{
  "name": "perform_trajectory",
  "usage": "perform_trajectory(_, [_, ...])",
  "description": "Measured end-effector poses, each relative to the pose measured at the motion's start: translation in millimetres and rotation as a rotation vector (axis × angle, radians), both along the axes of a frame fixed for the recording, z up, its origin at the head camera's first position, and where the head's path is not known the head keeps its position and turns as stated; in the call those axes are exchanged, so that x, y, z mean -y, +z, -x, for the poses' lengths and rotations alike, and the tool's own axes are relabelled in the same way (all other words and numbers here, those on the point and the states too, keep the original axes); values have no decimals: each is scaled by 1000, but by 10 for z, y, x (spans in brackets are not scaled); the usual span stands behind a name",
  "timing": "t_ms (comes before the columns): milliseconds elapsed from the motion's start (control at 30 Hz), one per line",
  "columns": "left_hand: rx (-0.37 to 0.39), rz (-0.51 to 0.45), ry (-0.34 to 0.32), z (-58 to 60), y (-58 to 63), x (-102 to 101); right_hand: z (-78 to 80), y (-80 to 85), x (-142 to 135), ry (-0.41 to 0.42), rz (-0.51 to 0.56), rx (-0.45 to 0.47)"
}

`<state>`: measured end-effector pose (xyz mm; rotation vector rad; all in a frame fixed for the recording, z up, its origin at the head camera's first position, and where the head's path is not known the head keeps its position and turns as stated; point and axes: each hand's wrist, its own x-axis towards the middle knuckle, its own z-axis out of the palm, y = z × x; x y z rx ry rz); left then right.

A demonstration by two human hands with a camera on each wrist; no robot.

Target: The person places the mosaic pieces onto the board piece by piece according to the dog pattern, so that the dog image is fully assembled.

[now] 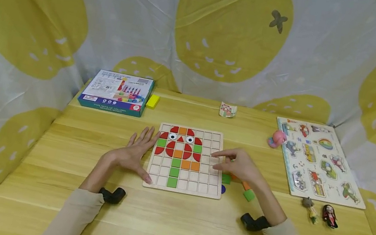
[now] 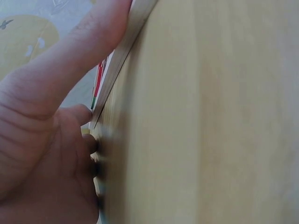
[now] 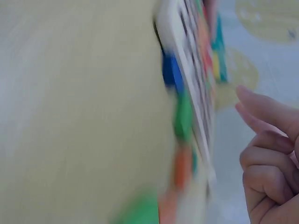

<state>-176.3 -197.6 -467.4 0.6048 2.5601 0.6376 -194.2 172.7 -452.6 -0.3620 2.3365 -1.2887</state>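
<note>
A wooden grid board (image 1: 203,182) lies flat on the table, with red, orange and green pieces in its cells. Two round eye pieces (image 1: 172,136) sit near its top. My left hand (image 1: 132,154) is spread along the board's left side, its thumb (image 2: 79,56) at the near left corner. Over the board's right edge hovers my right hand (image 1: 240,165), with thumb and index finger apart and nothing between them. Its other fingers (image 3: 266,172) are bent in. Beside the board, partly under this hand, lie loose pieces, among them a green one (image 1: 249,195) and a blue one (image 1: 223,189).
A boxed bead set (image 1: 117,92) and a yellow block (image 1: 152,101) stand at the back left. A small printed card (image 1: 228,110) lies at the back. To the right are a picture puzzle board (image 1: 316,161), a pink toy (image 1: 277,138) and two small figurines (image 1: 330,216).
</note>
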Motion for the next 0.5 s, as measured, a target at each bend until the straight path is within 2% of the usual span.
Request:
perform_trajectory(100, [2,5,1,9,-1,-9,-44,43,-359,-45,-61,-35])
perform_trajectory(233, [10,2,7,18,-11,3,-104,26,-663,-66,-98,6])
perform_trajectory(333, [15,1,5,22,-16,2,-133,-20,-715,-84,-92,56])
perform_trajectory(500, [6,2,0,20,-28,-17,-140,-73,-620,-134,-78,77])
